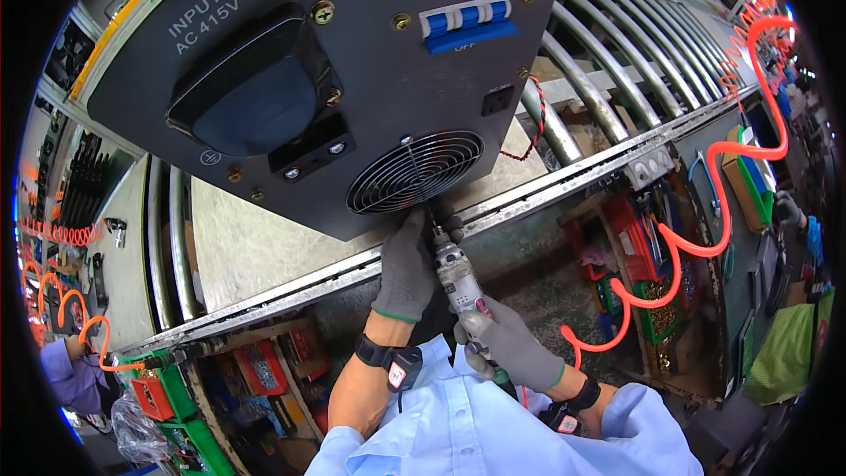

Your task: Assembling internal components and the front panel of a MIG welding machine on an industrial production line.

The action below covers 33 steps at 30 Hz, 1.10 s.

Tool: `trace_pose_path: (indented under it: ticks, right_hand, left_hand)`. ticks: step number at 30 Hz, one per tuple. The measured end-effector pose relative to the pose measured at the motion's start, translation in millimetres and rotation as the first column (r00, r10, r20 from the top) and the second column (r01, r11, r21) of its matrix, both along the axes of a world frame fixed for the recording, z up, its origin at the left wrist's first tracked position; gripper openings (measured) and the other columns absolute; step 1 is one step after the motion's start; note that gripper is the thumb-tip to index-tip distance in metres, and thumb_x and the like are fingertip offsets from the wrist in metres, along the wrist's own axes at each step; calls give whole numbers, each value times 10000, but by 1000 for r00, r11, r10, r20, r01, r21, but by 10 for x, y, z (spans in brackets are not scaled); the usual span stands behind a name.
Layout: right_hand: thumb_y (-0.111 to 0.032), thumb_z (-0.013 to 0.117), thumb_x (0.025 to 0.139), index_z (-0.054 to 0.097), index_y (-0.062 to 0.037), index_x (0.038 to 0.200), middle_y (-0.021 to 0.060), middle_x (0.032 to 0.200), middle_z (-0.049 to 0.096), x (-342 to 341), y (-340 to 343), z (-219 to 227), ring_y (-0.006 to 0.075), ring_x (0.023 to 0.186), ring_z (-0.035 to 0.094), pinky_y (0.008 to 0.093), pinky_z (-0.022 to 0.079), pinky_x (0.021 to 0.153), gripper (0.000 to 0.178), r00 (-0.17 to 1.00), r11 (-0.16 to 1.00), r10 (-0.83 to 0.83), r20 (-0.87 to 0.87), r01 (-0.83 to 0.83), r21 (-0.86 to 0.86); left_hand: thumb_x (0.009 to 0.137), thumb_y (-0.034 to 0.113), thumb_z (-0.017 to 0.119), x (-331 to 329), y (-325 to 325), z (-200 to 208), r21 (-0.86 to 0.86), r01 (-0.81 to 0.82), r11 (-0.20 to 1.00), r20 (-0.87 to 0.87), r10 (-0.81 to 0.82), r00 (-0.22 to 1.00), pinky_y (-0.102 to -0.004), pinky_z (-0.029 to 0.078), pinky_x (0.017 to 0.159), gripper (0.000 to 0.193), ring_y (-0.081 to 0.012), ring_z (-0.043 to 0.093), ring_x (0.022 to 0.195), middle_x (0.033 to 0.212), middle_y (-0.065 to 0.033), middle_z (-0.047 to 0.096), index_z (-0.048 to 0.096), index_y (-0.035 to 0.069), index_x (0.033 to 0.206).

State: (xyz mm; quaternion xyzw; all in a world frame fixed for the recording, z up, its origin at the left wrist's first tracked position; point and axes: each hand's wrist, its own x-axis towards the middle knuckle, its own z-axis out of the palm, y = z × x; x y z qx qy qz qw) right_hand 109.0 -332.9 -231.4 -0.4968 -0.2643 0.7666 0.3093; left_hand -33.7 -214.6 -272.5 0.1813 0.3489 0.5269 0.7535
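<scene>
A large dark grey metal cabinet (370,79) fills the upper middle, its panel facing me. It carries a black socket cover (256,92), a blue breaker switch (467,22) and a round wire fan grille (416,172). My right hand (515,348), in a grey glove, is wrapped round a silver power screwdriver (458,278) pointing up at the panel's lower edge. Just under the grille, my left hand (408,273), gloved too, has thumb and fingertips closed on either side of the bit's tip. What they pinch there is hidden.
The cabinet rests on a pale board (238,238) over a roller conveyor (608,79). An orange coiled hose (687,242) hangs at right. Parts bins (656,308) stand below the conveyor's edge. Another person's sleeve (66,370) shows at far left, and another gloved hand (787,209) at far right.
</scene>
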Motion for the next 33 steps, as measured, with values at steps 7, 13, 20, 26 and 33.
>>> trace_pose_path:
  ticks: [7,13,20,26,33]
  right_hand:
    - [-308,569,975,487,-49,1024,16,677,518,-32,-18,-13,84,474,522,253,425,403,276,999,1000,-9,41,8,5]
    - [-289,585,966,493,-42,1051,15,630,503,-23,-32,-24,83,463,509,258,433,412,277,996,999,-16,82,12,46]
    - [-284,596,956,498,-42,1065,12,641,510,0,-40,24,82,485,524,259,440,420,283,993,1000,6,115,-9,29]
    - [-288,609,950,504,-41,1076,15,640,523,53,-56,14,87,480,527,261,433,417,297,990,999,16,137,-20,29]
    - [-300,624,939,511,-43,1123,23,656,541,179,-219,23,87,495,538,256,437,433,336,983,995,104,153,-103,-15]
  left_hand:
    - [1043,223,422,7,-9,10,-24,-23,999,-20,22,1000,-359,547,772,298,-237,633,892,1025,-137,640,540,9,1213]
    - [1043,217,418,30,1,12,-10,-31,999,-16,31,999,-358,550,774,283,-231,627,871,1013,-140,637,553,1,1167]
    - [1051,229,406,36,2,-11,-26,-41,999,36,42,998,-335,530,740,282,-208,601,810,963,-120,614,557,2,1122]
    - [1035,208,433,45,-25,-91,65,-8,998,-40,11,999,-340,513,732,225,-203,588,789,891,-99,601,556,21,1063]
    - [1033,228,444,67,-55,-86,-68,-36,997,186,48,981,-334,503,725,222,-192,575,745,860,-82,590,561,41,1022]
